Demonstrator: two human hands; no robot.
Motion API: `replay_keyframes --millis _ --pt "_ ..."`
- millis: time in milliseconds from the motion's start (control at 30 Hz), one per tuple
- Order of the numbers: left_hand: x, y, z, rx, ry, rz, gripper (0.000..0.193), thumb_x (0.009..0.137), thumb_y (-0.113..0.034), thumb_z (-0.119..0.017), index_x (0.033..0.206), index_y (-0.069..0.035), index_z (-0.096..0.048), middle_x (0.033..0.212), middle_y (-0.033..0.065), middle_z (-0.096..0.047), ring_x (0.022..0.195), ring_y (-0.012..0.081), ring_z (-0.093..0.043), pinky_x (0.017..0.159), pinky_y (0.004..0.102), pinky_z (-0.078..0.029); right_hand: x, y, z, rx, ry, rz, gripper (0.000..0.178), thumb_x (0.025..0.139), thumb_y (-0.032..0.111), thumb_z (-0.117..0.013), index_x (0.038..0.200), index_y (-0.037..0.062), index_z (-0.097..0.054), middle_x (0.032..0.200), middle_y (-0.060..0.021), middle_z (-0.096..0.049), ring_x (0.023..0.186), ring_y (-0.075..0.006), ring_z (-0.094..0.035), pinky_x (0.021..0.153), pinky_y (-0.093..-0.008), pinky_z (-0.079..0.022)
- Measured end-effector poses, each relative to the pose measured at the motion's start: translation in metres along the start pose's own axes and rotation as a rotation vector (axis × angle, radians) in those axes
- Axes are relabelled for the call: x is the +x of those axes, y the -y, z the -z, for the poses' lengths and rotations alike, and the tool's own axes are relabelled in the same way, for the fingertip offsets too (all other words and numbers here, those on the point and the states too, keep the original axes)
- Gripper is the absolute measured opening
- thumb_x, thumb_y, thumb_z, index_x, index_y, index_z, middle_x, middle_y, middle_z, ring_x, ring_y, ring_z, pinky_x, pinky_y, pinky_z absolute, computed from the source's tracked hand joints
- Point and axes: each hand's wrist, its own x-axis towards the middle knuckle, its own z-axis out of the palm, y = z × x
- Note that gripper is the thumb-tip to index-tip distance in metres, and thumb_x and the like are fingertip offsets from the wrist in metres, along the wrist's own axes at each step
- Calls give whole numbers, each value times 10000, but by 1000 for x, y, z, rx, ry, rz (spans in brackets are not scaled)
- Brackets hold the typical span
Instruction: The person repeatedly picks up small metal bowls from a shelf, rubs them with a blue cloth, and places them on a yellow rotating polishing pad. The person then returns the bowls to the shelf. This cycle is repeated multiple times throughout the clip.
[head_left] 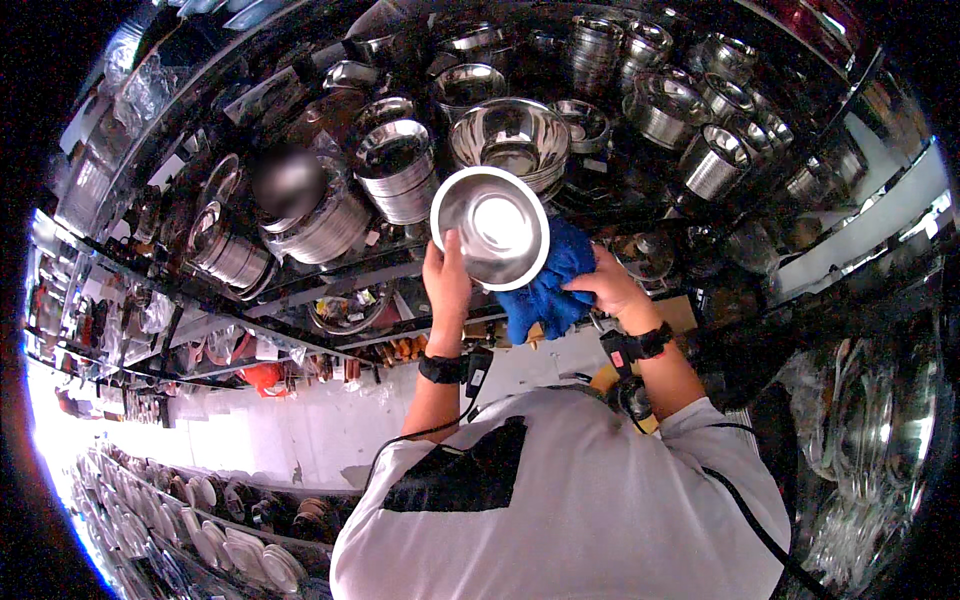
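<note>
A shiny round steel bowl [470, 225] is held up in front of the shelf, its open side toward me. My left hand [447, 283] grips its left rim, the thumb over the edge and inside. Bunched in my right hand [615, 288] is a blue cloth [550, 300], which lies against the bowl's lower right side and partly behind it. The fingers of my right hand are partly hidden in the cloth's folds. Just behind the held bowl stands a larger, deep steel bowl [510, 135] on the shelf.
Stacked steel bowls [395, 170] and a stack of steel plates [320, 225] stand to the left on the shelf. More stacked steel cups [715, 160] stand at the right. A lower shelf holds a round metal tray [350, 315]. White plates [245, 555] line a rack at lower left.
</note>
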Motion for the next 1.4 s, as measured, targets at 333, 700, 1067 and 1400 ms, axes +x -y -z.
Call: replay_keyframes --millis 333,700,1067,1400 --pt "-38 -15 -18 -242 479 380 230 866 -167 -542 1018 3 -575 905 43 -611 774 112 -556 708 249 -450 10 19 -13 -171 -52 262 400 781 65 -600 1169 38 -509 1114 -46 -565 956 -175 -560 844 -307 -450" --pt "-5 6 -5 -163 -27 13 220 898 -151 -497 998 38 -546 912 66 -602 806 100 -524 710 239 -423 -5 -13 2 76 -45 83 478 659 -46 -595 1125 39 -522 1033 -50 -601 933 -196 -564 851 -346 -432" --pt "-36 -10 -30 -266 259 162 199 844 -102 -577 1008 10 -580 903 39 -621 780 86 -542 699 221 -431 12 -38 -16 33 -134 218 463 807 101 -615 1229 14 -445 1219 -63 -499 1073 -156 -477 940 -320 -386" --pt "-14 13 -1 -128 110 89 187 845 -91 -553 991 23 -577 852 37 -619 736 68 -532 639 212 -424 0 -19 66 -262 -287 296 467 690 -10 -558 1151 41 -496 1049 -64 -591 941 -214 -558 861 -346 -423"
